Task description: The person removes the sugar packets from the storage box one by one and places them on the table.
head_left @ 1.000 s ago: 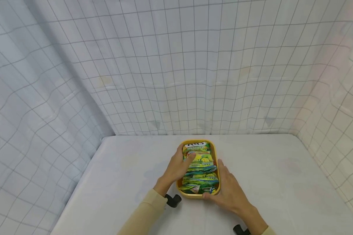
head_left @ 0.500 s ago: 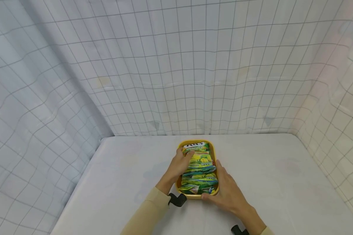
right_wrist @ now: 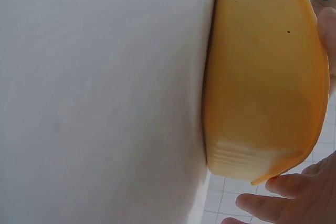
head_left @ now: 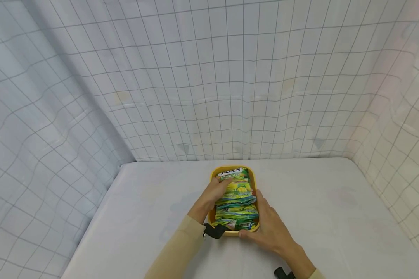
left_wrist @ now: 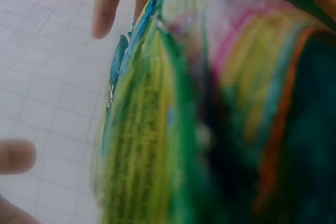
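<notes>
A yellow plastic tray [head_left: 254, 181] sits mid-table, filled with a row of green and yellow candy packets [head_left: 239, 201]. My left hand [head_left: 217, 190] lies over the left side of the packets, with its fingertips [head_left: 226, 183] on a packet near the far end. Up close in the left wrist view the packets [left_wrist: 210, 119] fill the frame, a finger [left_wrist: 107, 3] reaching past their edge. My right hand [head_left: 263, 219] grips the tray's near right corner, thumb on the near rim and fingers along the right wall. The right wrist view shows the tray's outer wall [right_wrist: 262, 77] and my fingers [right_wrist: 283, 184] under its rim.
The tray rests on a white table [head_left: 317, 209] enclosed on three sides by hanging white cloth with a grey grid [head_left: 209, 97]. Black wrist camera mounts [head_left: 214, 231] sit at both wrists.
Both hands have closed in slightly on the tray; my left wrist has shifted right toward its near corner. The tray and packets have barely moved.
</notes>
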Demonstrator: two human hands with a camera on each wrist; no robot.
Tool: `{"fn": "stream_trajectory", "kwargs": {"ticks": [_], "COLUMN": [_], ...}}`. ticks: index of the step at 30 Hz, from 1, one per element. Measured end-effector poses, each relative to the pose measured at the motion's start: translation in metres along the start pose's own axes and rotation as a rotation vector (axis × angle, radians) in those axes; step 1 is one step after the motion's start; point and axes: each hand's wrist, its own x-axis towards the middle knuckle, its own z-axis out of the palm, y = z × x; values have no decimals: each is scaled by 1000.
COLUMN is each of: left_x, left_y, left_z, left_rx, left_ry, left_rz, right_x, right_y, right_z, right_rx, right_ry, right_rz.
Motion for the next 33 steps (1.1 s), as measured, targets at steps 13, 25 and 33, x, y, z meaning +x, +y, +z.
{"fn": "stream_trajectory", "kwargs": {"ticks": [13, 25, 33], "left_x": [9, 1, -2], "left_y": [-8, -12, -10], "left_z": [5, 21, 23], "left_rx": [37, 264, 293], "left_ry": [-23, 157, 203], "left_rz": [-34, 96, 138], "right_x": [0, 0, 0], "right_y": [2, 2, 3], "right_z": [0, 1, 2], "right_rx": [9, 21, 36], "right_ry": [-10, -1, -11], "right_rz": [17, 1, 12]}}
